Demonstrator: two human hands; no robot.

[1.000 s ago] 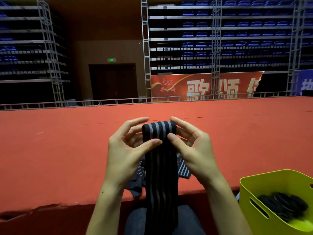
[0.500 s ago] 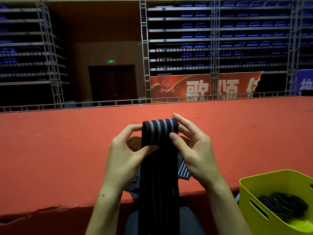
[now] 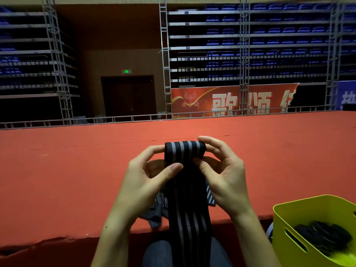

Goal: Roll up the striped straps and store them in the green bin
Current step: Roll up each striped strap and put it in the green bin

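A black strap with grey stripes (image 3: 187, 193) hangs from a small roll at its top end down over the stage edge toward my lap. My left hand (image 3: 146, 182) pinches the roll's left side, thumb pressed on the front of the strap. My right hand (image 3: 223, 176) grips the right side, fingers curled over the top of the roll and thumb on the front. More striped straps (image 3: 158, 211) lie loose on the stage under my hands. The green bin (image 3: 308, 212) stands at the lower right with several rolled black straps (image 3: 325, 236) inside.
A wide red carpeted stage (image 3: 77, 180) stretches ahead, its front edge just below my wrists. My dark-trousered lap (image 3: 159, 253) is under the hanging strap. Metal railings, truss columns and tiers of blue seats stand far behind.
The strap's top end has been rolled over further between both hands, and my right fingers now curl over the top of the roll. The hands sit slightly closer to me.
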